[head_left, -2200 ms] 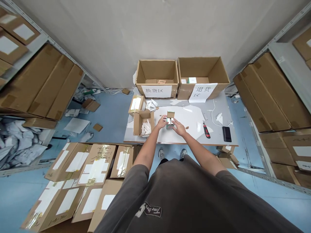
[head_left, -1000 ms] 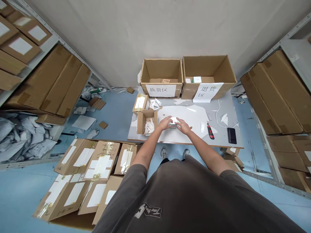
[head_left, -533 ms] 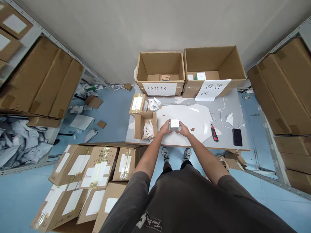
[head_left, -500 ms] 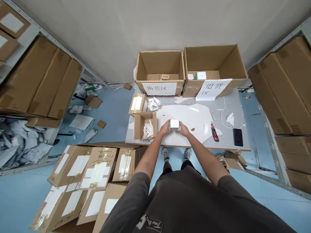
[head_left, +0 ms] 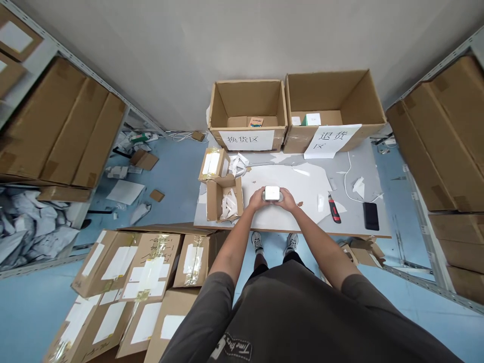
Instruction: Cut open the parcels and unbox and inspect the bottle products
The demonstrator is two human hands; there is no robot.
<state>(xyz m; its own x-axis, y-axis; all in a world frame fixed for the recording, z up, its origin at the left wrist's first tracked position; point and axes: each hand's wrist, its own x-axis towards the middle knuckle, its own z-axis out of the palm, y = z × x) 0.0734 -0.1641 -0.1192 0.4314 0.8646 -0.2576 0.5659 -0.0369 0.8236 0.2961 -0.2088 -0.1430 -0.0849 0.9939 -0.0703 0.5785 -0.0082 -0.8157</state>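
A small white box (head_left: 272, 193) is held above the front of the table, upright between both hands. My left hand (head_left: 257, 199) is closed on its left side. Around its right side wraps my right hand (head_left: 287, 200). The fingers are partly hidden behind and under the box, and its top faces me. Below it lies a white sheet (head_left: 291, 174) on the grey table (head_left: 368, 176). To the left of my left hand stands an open carton (head_left: 214, 201) with crumpled white paper strips (head_left: 229, 204) inside.
Two large open cartons stand at the back, the left one (head_left: 247, 113) and the right one (head_left: 336, 96), with handwritten paper signs. A red-black utility knife (head_left: 335, 209), a phone (head_left: 371, 216) and a white cable (head_left: 345, 176) lie right. Taped cartons (head_left: 151, 264) are stacked at left.
Both hands still hold the white box in nearly the same place. It has tipped slightly, and the view has shifted a little.
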